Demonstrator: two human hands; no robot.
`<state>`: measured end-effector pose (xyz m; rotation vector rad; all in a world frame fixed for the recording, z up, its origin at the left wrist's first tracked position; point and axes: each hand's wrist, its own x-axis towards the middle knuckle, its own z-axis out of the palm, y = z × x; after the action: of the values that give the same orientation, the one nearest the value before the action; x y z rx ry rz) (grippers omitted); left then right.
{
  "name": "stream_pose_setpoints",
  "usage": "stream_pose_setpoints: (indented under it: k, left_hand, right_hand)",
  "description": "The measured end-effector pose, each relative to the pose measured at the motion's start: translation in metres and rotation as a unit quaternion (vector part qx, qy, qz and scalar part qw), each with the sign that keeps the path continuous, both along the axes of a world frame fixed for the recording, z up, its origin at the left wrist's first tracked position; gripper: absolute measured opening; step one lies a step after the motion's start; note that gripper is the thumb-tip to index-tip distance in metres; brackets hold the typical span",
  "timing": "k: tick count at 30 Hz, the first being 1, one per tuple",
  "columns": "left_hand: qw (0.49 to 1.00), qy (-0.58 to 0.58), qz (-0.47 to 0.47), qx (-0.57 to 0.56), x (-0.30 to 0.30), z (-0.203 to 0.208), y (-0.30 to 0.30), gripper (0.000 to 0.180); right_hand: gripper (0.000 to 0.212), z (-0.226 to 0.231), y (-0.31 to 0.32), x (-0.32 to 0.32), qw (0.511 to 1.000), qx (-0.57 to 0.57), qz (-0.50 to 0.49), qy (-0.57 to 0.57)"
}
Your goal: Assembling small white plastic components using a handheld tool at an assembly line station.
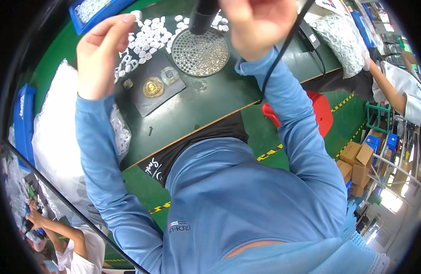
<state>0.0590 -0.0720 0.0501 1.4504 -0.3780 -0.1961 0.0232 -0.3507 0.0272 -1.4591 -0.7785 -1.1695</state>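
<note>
My left hand (103, 57) is raised over the left of the table, thumb and index finger pinched together. At their tips is a small white plastic piece (137, 15). My right hand (261, 29) is raised at the top edge with its fingers curled and their tips cut off; what they hold is out of sight. Just left of it, a black cylindrical tool (203, 16) points down at a round perforated dish (185, 49) of small metal screws (213, 55). Many loose white plastic pieces (148, 34) lie between the hands.
A dark mat (148, 104) carries a yellowish round item (153, 86) and a clear one (169, 75). Blue bins (25, 123), a large white bag (57, 132) and a bag of white parts (340, 43) flank me. A black cable (279, 57) crosses my right wrist. A red stool (322, 112) stands right; co-workers sit both sides.
</note>
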Motion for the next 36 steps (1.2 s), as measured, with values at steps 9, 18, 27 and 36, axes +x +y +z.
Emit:
stream_pose_setpoints:
  k: [9,18,27,36]
  left_hand:
    - [0.997,-0.052,-0.06,0.01,-0.05,0.001,-0.009,0.012]
    - [0.89,-0.246,0.024,0.383,0.067,-0.03,0.062,0.028]
    - [0.879,-0.223,0.012,0.422,0.106,-0.082,0.084,0.035]
    - [0.857,-0.161,0.088,0.482,0.078,-0.039,0.033,0.031]
  right_hand:
    - [0.037,0.0,0.06,-0.023,0.972,-0.216,-0.036,0.084]
    - [0.022,0.023,0.053,-0.04,0.876,-0.42,0.054,0.232]
    - [0.03,-0.028,0.05,-0.034,0.872,-0.394,0.117,0.267]
    - [0.018,-0.021,0.058,-0.037,0.87,-0.369,0.105,0.309]
